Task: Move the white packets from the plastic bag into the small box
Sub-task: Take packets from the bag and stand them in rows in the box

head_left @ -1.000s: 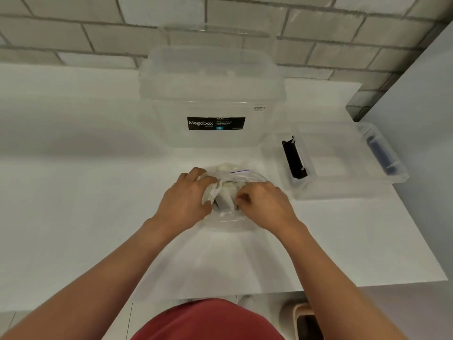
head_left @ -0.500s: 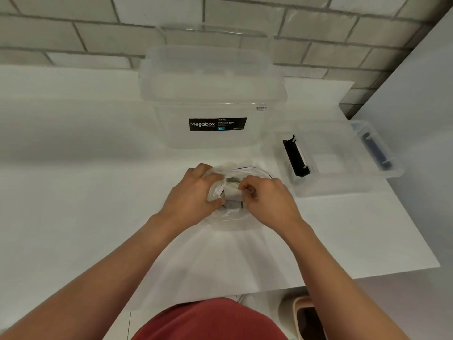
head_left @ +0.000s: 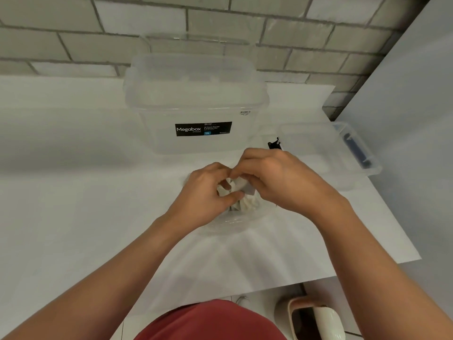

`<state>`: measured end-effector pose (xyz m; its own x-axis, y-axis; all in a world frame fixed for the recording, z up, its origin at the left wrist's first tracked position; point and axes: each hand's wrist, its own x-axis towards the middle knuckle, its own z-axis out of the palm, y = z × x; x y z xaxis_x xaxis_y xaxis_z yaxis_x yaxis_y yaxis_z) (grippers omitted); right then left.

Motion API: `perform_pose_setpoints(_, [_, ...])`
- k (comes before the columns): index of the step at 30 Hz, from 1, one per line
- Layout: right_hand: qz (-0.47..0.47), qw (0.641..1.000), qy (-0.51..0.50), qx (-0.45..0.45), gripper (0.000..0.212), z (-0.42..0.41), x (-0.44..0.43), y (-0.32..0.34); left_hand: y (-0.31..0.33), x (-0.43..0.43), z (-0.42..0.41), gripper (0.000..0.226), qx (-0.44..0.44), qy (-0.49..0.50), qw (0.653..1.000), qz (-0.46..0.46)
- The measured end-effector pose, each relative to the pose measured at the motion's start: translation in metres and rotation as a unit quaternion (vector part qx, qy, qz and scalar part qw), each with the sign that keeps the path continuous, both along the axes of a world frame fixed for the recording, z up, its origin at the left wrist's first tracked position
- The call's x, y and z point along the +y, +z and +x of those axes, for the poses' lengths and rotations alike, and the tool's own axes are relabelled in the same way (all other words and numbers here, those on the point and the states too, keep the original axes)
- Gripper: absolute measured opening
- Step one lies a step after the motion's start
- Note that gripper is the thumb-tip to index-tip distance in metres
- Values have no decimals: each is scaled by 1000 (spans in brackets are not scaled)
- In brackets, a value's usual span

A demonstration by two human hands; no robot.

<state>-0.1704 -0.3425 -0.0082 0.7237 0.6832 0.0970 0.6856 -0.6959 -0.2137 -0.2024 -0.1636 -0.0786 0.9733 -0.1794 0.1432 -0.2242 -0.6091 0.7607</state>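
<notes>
White packets (head_left: 246,202) sit bunched inside the clear plastic bag (head_left: 235,220) on the table, between both hands. The left hand (head_left: 203,192) curls round the bag's mouth, apparently to steady it. The right hand (head_left: 277,177) pinches one packet, with the small box (head_left: 318,143) open just to the right.

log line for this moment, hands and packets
step: emptying bag | left grip: holds white packets | right grip: pinches white packets | plastic bag: under both hands | small box: right, untouched
</notes>
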Motion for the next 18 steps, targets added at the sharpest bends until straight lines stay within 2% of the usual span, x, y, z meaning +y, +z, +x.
perform_pose_setpoints(2, [23,1000,4,12,27,1,-2,2,2,-4,-1,10,14,11,1000,-20])
perform_pose_setpoints(7, [103,993,-43,49,39,3,-23,15,2,-10,1,4,80,26,990,-114])
perform_pose_setpoints(12, [58,998,-32,24,14,11,-43,23,5,-25,7,3,84,13,989,-122])
perform_pose_setpoints(16, [44,998,-51,13,11,17,-63,31,12,-44,15,24,66,0,991,-113])
perform_pose_setpoints(18, [51,996,-73,4,10,23,-78,35,19,-56,20,24,54,7,990,-127])
